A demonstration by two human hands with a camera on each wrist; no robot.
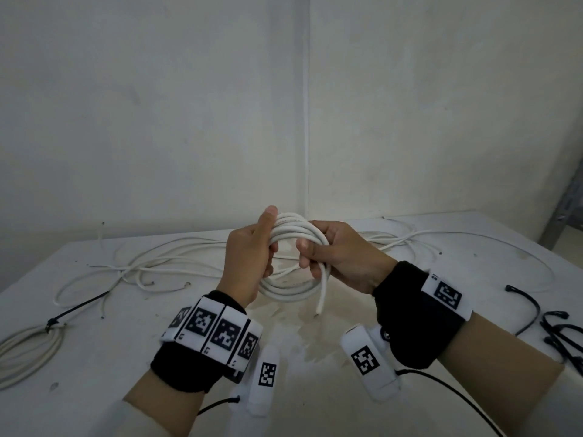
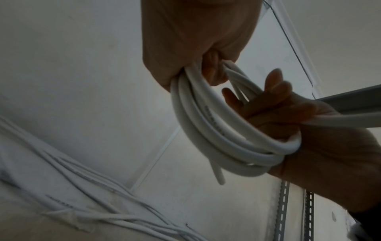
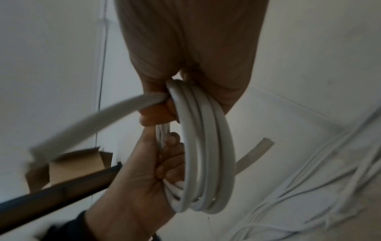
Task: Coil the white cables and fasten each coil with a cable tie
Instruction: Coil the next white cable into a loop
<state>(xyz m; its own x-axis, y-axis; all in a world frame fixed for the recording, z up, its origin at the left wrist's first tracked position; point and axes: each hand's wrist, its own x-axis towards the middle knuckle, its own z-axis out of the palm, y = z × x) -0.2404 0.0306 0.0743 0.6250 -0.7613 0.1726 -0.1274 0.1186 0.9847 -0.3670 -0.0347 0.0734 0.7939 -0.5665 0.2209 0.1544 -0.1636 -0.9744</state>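
Observation:
Both hands hold one coil of white cable up above the white table. My left hand grips the coil's left side, thumb up along the top loops. My right hand grips the right side, thumb across the strands. A cut end hangs down below the right hand. In the left wrist view the left hand curls round the coil, with the right hand opposite. In the right wrist view the right hand clasps the coil, and the left hand holds it lower down.
Several loose white cables lie spread across the back of the table. A coil bound with a black cable tie lies at the left edge. Several black cable ties lie at the right. Walls stand close behind.

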